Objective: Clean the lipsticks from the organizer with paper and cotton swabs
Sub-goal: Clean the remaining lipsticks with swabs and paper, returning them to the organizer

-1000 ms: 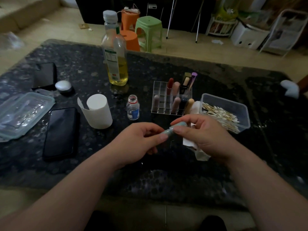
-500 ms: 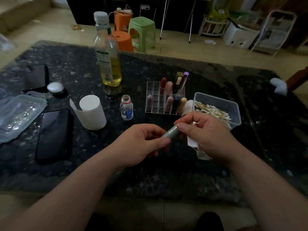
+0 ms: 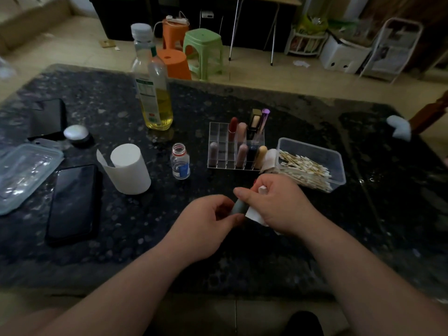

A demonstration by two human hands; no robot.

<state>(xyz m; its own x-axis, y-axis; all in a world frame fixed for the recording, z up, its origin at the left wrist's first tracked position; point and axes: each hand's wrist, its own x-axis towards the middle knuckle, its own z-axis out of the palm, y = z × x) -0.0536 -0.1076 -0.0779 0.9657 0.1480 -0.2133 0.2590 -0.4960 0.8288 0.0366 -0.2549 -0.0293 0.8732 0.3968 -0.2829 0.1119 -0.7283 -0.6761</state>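
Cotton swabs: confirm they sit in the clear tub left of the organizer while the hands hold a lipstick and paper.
Not quite. The head view shows the cotton swabs in the clear tub to the right of the organizer, not left. The rest is right: the left hand grips the lipstick and the right hand pinches the paper against it.

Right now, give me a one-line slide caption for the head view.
Left hand holds a grey-green lipstick, right hand grips it with paper, near the organizer and swab box.
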